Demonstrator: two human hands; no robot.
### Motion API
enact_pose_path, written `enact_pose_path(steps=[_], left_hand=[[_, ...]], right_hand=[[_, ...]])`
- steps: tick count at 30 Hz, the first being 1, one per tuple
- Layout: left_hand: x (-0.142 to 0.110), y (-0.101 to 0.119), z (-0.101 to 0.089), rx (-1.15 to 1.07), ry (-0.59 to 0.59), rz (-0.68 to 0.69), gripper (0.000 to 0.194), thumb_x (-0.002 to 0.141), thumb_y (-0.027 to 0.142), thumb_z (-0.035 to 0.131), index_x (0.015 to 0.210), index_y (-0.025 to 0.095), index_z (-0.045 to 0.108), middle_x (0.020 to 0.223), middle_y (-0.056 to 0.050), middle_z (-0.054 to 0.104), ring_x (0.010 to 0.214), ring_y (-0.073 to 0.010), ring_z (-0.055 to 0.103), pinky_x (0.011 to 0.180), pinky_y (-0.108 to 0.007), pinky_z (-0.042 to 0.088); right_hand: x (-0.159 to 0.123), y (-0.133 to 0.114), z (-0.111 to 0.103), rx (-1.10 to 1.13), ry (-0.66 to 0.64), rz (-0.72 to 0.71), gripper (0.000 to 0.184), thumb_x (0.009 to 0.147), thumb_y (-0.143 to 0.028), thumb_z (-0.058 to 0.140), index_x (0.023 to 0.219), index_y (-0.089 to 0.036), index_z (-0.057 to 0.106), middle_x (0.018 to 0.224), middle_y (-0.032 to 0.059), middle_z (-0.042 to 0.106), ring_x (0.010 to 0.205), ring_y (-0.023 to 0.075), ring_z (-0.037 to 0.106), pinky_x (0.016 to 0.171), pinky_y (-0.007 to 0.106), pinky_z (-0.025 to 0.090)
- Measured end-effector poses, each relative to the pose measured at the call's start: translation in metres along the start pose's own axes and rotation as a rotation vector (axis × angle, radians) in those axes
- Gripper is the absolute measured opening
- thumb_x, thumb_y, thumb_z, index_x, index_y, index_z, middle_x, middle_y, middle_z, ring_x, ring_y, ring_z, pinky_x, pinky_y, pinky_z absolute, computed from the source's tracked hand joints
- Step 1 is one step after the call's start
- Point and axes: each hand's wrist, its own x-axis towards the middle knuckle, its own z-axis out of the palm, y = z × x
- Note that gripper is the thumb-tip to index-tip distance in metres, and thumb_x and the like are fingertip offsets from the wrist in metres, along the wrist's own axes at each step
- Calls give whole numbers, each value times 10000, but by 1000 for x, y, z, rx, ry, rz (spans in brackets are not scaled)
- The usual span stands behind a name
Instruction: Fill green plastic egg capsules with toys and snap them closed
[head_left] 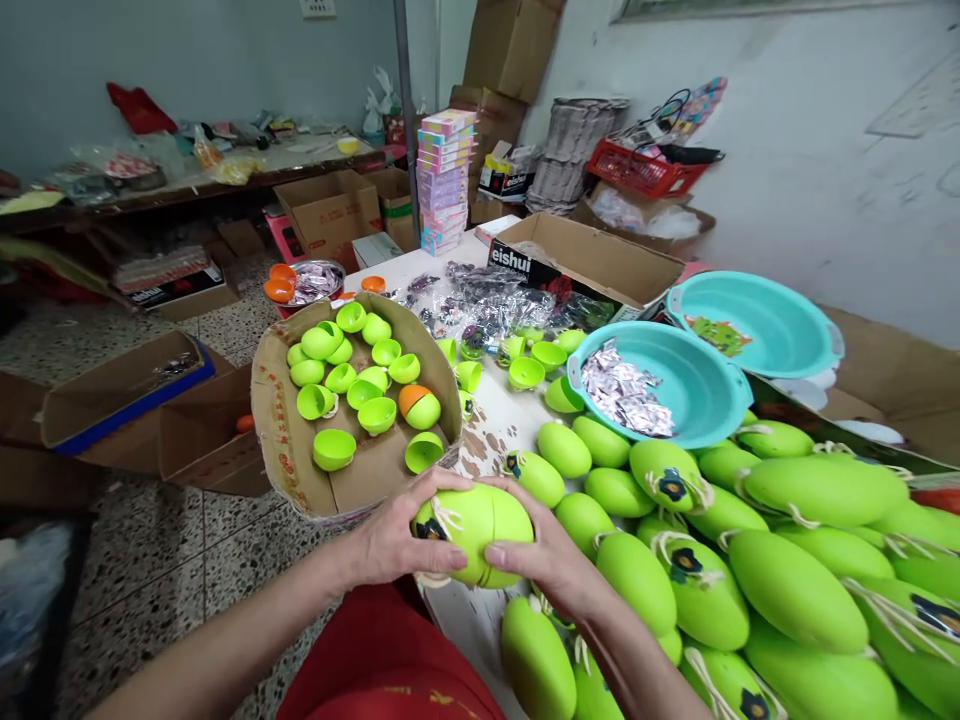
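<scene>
Both hands hold one lime-green plastic egg [476, 520] in front of my body, above the table's near edge. My left hand [401, 535] wraps the egg's left half, where a cream cord and a dark flower show. My right hand [544, 545] grips the right half, its thumb close to the seam. A narrow line runs round the egg between the two halves. Just beyond my left hand, a cardboard tray [281, 440] holds several green half shells [376, 414] and one orange-and-green egg [420, 407]. To the right of my right hand lies a pile of green eggs [649, 580].
Two turquoise basins stand at the right: the nearer basin [720, 400] holds silver packets [626, 390], the farther basin [795, 320] small green pieces. Behind them is an open carton [600, 255]. Clear plastic bags [495, 305] and stacked small boxes [446, 185] occupy the table's far side.
</scene>
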Motion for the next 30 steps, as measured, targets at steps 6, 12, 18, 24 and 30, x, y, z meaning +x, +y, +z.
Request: enact_pose_path(steps=[6,12,18,24,30], left_hand=[[-2,-3,10,-134,45,-275,696,770,526,720,1345,267,426,1086,-56,584,817,-201,634,683,-323,566],[-4,20,31,-535,129,-535,685,806,525,668,1355,256,359,757,5,588,452,-117,556,316,-157,412],[-25,48,63,-713,295,-605,699,805,563,664,1345,259,340,668,12,601,427,-130,568,311,-163,443],[1,31,53,-695,193,-679,698,827,661,576,1343,258,336,775,-11,618,421,-106,565,339,-182,476],[35,2,25,-441,82,-490,741,692,551,781,1295,269,456,1096,-79,583,650,-150,647,399,-183,518]], right_hand=[[3,15,9,137,185,128,764,671,-583,762,1296,-265,457,1147,91,623,776,251,676,558,366,578],[-15,12,3,98,21,80,1104,475,-329,943,1343,-317,261,1213,76,574,812,223,683,584,295,585],[-42,-5,6,13,-66,123,1008,547,-288,921,1282,-321,232,1101,87,616,664,214,679,346,178,457],[-26,12,-7,127,0,228,978,582,-446,892,1313,-252,272,820,10,678,404,102,577,344,179,476],[-3,28,-23,264,34,276,739,754,-692,659,1248,-191,434,881,70,694,506,108,642,449,183,530]])
